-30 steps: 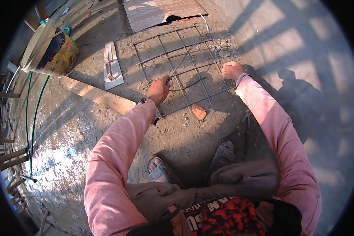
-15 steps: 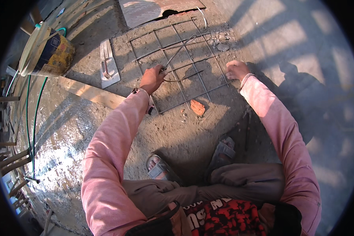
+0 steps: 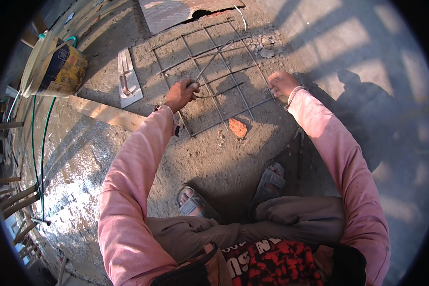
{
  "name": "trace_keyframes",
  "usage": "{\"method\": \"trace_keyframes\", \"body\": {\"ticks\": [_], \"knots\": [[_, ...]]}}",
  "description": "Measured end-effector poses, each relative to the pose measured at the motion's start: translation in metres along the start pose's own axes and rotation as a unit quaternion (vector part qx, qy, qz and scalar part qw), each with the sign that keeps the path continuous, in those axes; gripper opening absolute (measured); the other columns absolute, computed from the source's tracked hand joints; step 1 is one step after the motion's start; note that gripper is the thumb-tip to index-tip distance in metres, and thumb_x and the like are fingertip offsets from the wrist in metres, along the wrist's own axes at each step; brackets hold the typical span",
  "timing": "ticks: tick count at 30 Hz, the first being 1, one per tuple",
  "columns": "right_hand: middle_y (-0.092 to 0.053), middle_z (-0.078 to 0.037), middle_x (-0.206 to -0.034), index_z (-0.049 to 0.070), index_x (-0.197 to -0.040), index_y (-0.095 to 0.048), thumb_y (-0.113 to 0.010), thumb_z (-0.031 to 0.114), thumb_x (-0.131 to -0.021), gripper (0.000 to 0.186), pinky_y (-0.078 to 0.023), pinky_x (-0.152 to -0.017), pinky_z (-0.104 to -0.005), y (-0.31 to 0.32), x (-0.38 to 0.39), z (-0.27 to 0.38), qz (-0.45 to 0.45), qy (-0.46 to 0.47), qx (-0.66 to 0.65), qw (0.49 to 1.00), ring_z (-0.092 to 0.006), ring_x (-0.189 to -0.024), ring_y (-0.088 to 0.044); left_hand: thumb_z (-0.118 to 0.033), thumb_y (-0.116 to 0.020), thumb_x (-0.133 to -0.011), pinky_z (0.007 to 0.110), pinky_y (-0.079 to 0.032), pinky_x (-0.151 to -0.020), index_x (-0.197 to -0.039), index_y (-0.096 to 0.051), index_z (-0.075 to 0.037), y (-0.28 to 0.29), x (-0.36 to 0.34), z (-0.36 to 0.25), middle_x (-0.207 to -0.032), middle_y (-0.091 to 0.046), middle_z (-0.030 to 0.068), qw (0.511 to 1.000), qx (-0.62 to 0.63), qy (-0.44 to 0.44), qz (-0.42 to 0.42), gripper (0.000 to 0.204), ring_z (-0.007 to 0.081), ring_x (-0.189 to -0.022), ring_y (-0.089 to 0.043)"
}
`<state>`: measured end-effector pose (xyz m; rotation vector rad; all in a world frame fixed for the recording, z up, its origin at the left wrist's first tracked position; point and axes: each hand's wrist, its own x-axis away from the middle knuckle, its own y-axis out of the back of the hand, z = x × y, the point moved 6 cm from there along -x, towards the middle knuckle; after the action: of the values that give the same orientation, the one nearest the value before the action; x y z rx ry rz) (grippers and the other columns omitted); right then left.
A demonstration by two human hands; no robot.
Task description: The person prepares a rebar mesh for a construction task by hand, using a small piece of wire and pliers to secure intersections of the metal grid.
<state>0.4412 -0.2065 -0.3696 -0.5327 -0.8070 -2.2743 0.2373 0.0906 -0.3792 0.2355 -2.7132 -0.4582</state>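
We have a grid of thin metal bars [image 3: 230, 73] lying on the ground ahead of our feet, between our two hands. It is close to square, so a long axis is hard to pick; one set of bars runs away from us leaning left, and the other crosses it, rising toward the right. A bent rod [image 3: 208, 66] reaches from our left hand [image 3: 180, 94] over the grid, its straight part pointing away and to the right.

The left grip is closed, thumb against fingers, around the near end of that rod. The right hand [image 3: 282, 84] is curled at the grid's right edge; we cannot tell whether its grip has hold of a bar.

An orange brick piece [image 3: 238, 127] sits just beside the near edge, and rubble [image 3: 267, 51] lies by the far right corner. To the left are a flat trowel [image 3: 129, 85], a wooden plank [image 3: 105, 112] partly behind our left sleeve, and a tilted bucket [image 3: 64, 69] near a green hose [image 3: 44, 143].

The ground is rough and gritty, wet and shining at left, with a smoother grey floor [image 3: 367, 52] striped by shadows at right.
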Motion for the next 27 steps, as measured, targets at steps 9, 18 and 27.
{"method": "trace_keyframes", "body": {"ticks": [9, 18, 27], "knots": [[-0.063, -0.005, -0.074, 0.003, -0.093, -0.061, -0.054, 0.014, -0.085, 0.016, -0.051, -0.054, -0.0291, 0.009, 0.005, -0.008, -0.016, 0.019, 0.107, 0.994, -0.0141, -0.057, -0.060, -0.031, -0.049, -0.092, 0.030, -0.048, -0.070, -0.111, -0.057, 0.001, -0.002, 0.004, -0.006, -0.093, -0.064, 0.0058, 1.000, -0.017, 0.011, 0.013, 0.038, 0.0143, -0.078, -0.061], [-0.063, -0.005, -0.072, 0.004, -0.091, -0.061, -0.054, 0.020, -0.084, 0.019, -0.049, -0.054, -0.0308, 0.002, 0.010, -0.008, 0.004, 0.023, 0.155, 0.988, -0.0160, -0.056, -0.060, -0.030, -0.052, -0.091, 0.029, -0.049, -0.071, -0.100, -0.060, 0.001, 0.001, 0.002, 0.004, -0.088, -0.067, 0.0078, 0.998, -0.061, -0.012, -0.010, 0.033, 0.0153, -0.078, -0.063], [-0.063, -0.006, -0.072, 0.004, -0.090, -0.060, -0.054, 0.020, -0.082, 0.019, -0.050, -0.052, -0.0310, 0.000, 0.007, -0.013, 0.009, 0.046, 0.158, 0.986, -0.0161, -0.057, -0.061, -0.027, -0.057, -0.089, 0.029, -0.052, -0.070, -0.095, -0.064, 0.000, -0.005, 0.013, -0.001, -0.081, -0.069, 0.0084, 0.995, -0.066, 0.018, -0.067, 0.028, 0.0142, -0.074, -0.066]]}}
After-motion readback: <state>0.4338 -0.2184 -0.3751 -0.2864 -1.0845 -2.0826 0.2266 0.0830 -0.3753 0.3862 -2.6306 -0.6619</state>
